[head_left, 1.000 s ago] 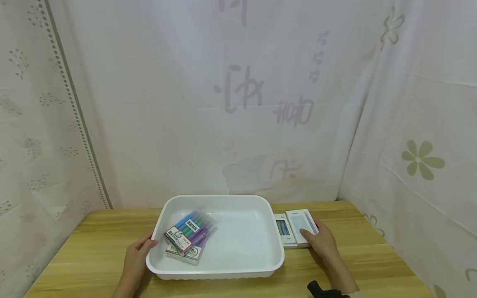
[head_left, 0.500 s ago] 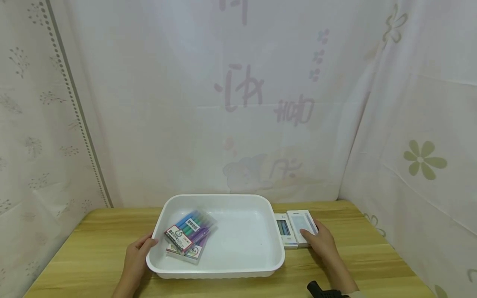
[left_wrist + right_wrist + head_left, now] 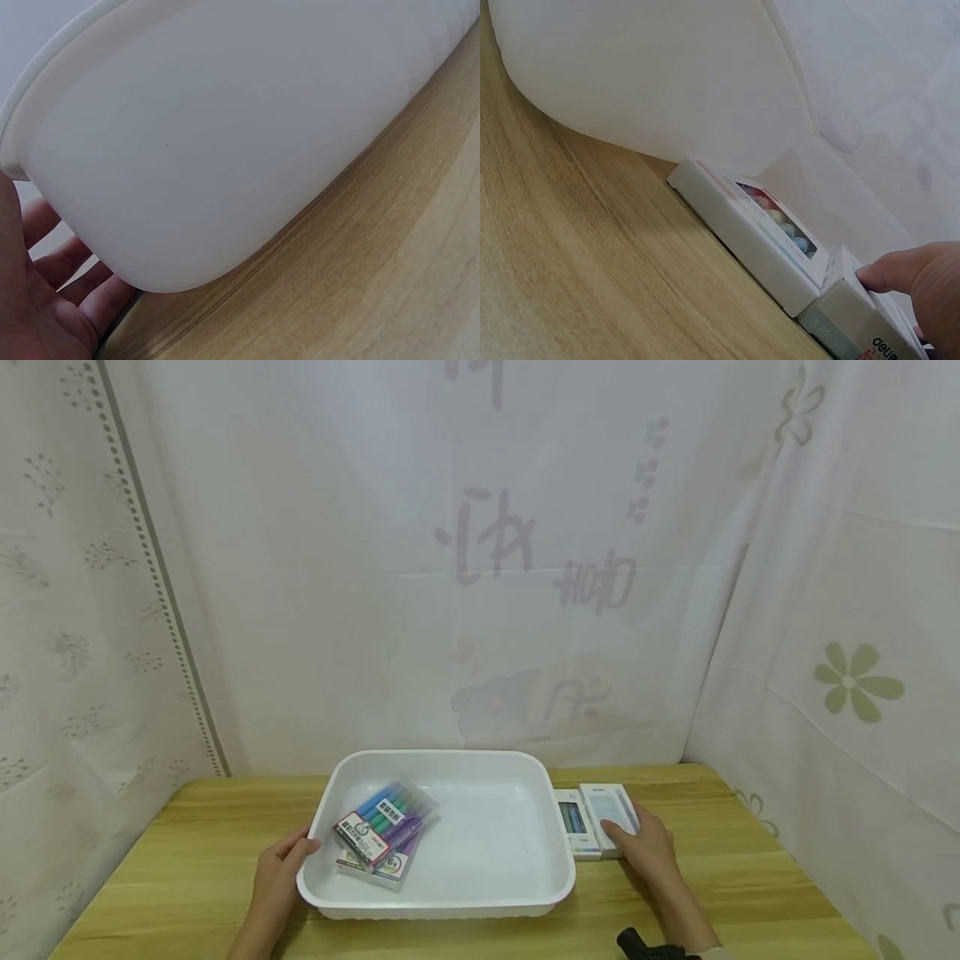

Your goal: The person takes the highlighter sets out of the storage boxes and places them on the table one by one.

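My left hand (image 3: 276, 868) grips the left side of a white plastic tray (image 3: 495, 852), thumb over the rim. In the left wrist view its fingers (image 3: 64, 262) reach along the outer wall. Inside the tray, a clear pack of coloured pens (image 3: 386, 822) lies aslant on a second pen pack (image 3: 388, 872). To the right of the tray, my right hand (image 3: 651, 847) holds a flat white box (image 3: 604, 802), thumb on top and fingers at its far right side. Beside that box lies a white box with a window (image 3: 574, 822), colourful round ends showing through (image 3: 776, 217).
Everything stands on a wood-grain table (image 3: 187, 860). A pale patterned curtain (image 3: 360, 610) hangs behind and on both sides. A black wrist-worn piece (image 3: 648, 946) shows near my right forearm at the bottom edge.
The head view has shifted very slightly. Both hands keep their hold, and the tray, packs and boxes stay where they were.
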`<state>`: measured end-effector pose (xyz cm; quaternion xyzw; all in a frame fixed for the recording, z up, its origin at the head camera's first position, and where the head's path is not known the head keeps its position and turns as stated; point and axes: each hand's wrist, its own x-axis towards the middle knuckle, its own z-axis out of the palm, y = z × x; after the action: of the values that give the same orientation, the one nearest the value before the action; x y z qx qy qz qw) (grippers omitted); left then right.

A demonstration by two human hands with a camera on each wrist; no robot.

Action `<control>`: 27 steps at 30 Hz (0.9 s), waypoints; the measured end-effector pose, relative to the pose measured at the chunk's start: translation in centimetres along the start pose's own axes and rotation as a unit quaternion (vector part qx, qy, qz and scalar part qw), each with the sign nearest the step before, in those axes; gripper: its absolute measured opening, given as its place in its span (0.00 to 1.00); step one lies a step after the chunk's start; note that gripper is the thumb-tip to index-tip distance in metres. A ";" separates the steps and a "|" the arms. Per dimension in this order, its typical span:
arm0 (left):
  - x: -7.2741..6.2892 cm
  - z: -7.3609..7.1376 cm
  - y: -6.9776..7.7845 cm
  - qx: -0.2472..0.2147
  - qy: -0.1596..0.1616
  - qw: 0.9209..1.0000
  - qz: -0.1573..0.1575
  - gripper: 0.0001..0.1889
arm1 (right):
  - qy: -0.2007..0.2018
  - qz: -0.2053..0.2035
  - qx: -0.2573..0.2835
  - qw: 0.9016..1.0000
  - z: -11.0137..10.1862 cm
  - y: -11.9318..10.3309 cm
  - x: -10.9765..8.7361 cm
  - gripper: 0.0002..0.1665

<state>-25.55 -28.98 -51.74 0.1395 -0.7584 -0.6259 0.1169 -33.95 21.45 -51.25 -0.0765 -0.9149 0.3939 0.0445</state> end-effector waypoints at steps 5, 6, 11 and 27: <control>0.0 0.0 0.0 0.000 0.000 1.000 -0.002 0.26 | -0.001 0.008 0.007 1.000 0.0 0.0 0.1 0.50; 0.0 0.0 0.0 -0.001 0.000 1.000 -0.002 0.26 | -0.002 0.010 0.009 1.000 0.1 0.0 0.1 0.50; 0.1 0.0 -0.1 -0.004 0.002 1.000 -0.001 0.26 | -0.007 0.019 0.014 1.000 0.0 0.0 0.1 0.51; 0.2 0.0 -0.2 -0.006 -0.002 1.000 0.001 0.25 | -0.039 -0.009 0.003 0.999 -2.7 -2.4 -1.2 0.47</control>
<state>-25.72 -29.10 -51.94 0.1370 -0.7547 -0.6309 0.1168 -32.65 21.53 -47.62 -0.0531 -0.9153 0.3991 0.0128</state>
